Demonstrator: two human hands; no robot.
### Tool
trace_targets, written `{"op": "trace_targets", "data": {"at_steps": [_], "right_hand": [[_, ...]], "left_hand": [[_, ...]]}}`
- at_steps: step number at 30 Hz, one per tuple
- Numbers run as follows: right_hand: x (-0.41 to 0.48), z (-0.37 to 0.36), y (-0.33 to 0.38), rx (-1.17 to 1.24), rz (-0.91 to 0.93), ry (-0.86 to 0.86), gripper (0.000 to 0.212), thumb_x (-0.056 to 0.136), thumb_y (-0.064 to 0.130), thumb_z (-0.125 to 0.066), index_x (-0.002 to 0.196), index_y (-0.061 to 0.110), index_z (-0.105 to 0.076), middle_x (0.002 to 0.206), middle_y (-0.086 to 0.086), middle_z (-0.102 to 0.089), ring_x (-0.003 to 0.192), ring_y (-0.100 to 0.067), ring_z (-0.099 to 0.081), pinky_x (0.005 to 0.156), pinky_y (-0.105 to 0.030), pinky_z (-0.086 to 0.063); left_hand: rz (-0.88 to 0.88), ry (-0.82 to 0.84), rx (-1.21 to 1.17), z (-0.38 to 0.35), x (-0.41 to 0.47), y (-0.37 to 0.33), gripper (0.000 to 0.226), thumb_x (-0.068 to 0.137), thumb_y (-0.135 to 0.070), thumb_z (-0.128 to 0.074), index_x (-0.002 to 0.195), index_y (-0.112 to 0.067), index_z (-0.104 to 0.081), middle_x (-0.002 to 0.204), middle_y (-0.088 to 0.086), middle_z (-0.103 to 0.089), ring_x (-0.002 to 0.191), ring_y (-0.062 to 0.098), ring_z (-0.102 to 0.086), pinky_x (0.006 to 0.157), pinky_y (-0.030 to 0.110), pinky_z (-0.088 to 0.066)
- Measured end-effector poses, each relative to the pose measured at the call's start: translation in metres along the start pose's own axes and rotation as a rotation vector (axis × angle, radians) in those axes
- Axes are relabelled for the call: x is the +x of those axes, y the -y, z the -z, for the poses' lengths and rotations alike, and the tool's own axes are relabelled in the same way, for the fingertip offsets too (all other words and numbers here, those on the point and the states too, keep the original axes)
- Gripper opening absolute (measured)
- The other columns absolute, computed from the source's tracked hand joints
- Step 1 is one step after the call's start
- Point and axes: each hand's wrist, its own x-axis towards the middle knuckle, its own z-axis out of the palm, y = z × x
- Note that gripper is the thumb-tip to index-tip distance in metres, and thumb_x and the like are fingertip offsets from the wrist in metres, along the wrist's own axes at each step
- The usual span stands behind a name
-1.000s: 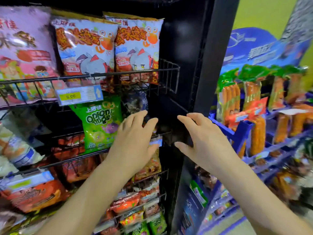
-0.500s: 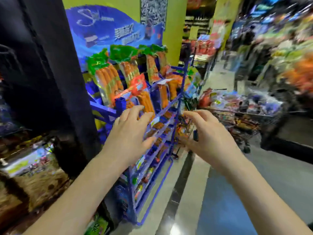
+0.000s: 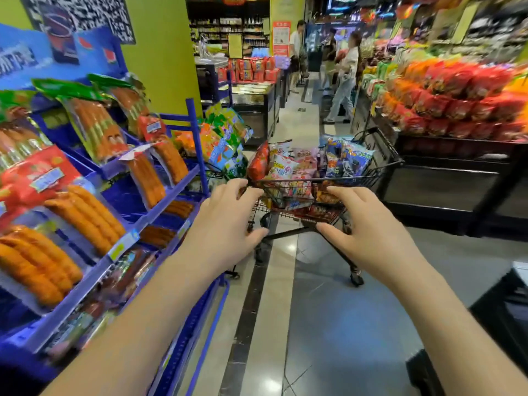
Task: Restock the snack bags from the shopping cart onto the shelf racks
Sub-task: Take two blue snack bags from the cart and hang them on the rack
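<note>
Hands stretch forward side by side in the head view, both bare forearms running up from the bottom corners of the frame. The left hand (image 3: 225, 221) has its fingers spread apart and lightly bent, thumb held out to the right, and it holds nothing. The right hand (image 3: 368, 227) mirrors it, with fingers apart and slightly curved, thumb pointing left, and nothing in its grasp. Beyond them in the aisle stands the shopping cart (image 3: 384, 164), a dark wire cart on small wheels. The fingertips of both hands overlap its near end in the picture, though whether they touch the wire cannot be told. The snack bags (image 3: 285, 167) fill the cart's basket and stand up above its rim: white and pink ones in the middle, a red bag (image 3: 258, 164) at the left end, blue bags (image 3: 343, 158) towards the right. Just left of the left forearm is a blue rack (image 3: 195, 132) with sloping shelves, loaded with clear sausage packs (image 3: 83, 212) that lean back in rows. A yellow pillar (image 3: 163, 52) rises behind that rack. On the far right, a dark counter carries a blurred heap of red and orange bags (image 3: 457, 104). Down the aisle, well beyond the cart, several people (image 3: 343, 81) stand on the pale tiled floor (image 3: 337, 324).
</note>
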Motion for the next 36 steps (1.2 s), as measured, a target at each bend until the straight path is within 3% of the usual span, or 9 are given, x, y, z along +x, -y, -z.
{"op": "trace_targets", "data": {"at_steps": [10, 32, 36], "right_hand": [[0.087, 0.002, -0.123, 0.027, -0.144, -0.017, 0.067, 0.092, 0.046, -0.071, 0.151, 0.029, -0.045, 0.144, 0.004, -0.049, 0.129, -0.018, -0.053, 0.101, -0.037, -0.047], [0.380, -0.106, -0.293, -0.074, -0.358, 0.047, 0.065, 0.093, 0.044, -0.070, 0.151, 0.027, -0.047, 0.147, 0.006, -0.048, 0.133, -0.016, -0.052, 0.099, -0.036, -0.050], [0.415, -0.116, -0.330, -0.053, -0.394, 0.059, 0.064, 0.093, 0.045, -0.069, 0.150, 0.028, -0.047, 0.146, 0.007, -0.048, 0.119, -0.016, -0.060, 0.092, -0.033, -0.049]], "left_hand": [[-0.079, 0.082, -0.017, -0.076, 0.145, -0.042, 0.072, 0.091, -0.048, -0.070, 0.153, -0.026, -0.041, 0.159, 0.002, -0.031, 0.146, 0.028, -0.031, 0.117, 0.046, -0.035], [-0.252, 0.309, -0.113, -0.256, 0.511, 0.011, 0.073, 0.091, -0.052, -0.069, 0.153, -0.028, -0.039, 0.163, -0.001, -0.028, 0.150, 0.024, -0.026, 0.121, 0.042, -0.032], [-0.271, 0.352, -0.117, -0.289, 0.557, 0.000, 0.074, 0.090, -0.056, -0.069, 0.153, -0.032, -0.037, 0.160, -0.001, -0.031, 0.148, 0.025, -0.029, 0.118, 0.046, -0.035]]}}
